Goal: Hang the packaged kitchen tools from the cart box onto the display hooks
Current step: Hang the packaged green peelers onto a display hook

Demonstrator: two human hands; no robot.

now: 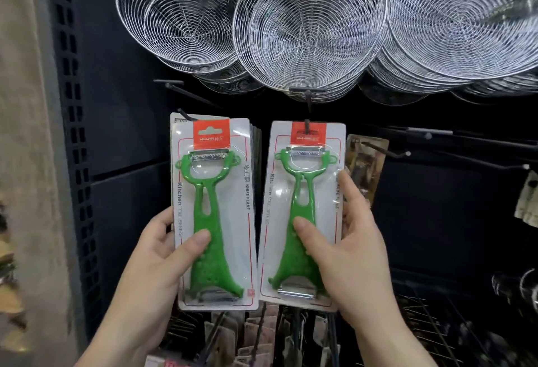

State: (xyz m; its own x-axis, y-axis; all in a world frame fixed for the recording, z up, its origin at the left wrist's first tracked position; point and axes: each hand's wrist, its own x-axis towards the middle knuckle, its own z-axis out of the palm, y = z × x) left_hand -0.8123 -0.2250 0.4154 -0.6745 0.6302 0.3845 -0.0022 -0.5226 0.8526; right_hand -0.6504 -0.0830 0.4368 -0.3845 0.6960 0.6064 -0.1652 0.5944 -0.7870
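Observation:
Two blister packs, each with a green peeler on a white card with a red header, are held up side by side before a dark display wall. My left hand [163, 253] grips the left peeler pack [214, 212], thumb on its front; several more packs are stacked behind it. My right hand [346, 247] grips the right peeler pack [301, 212], whose red header sits on a black display hook [307, 125]. Another hook tip [186, 116] shows at the left pack's top corner; whether that pack hangs on it I cannot tell. The cart box is out of view.
Several wire skimmer baskets [308, 32] hang close above the packs. Bare black hooks [407, 153] jut out at right, next to a brown packaged item [365, 168]. More hung packages [256, 334] lie below. A perforated dark upright [72, 133] stands at left.

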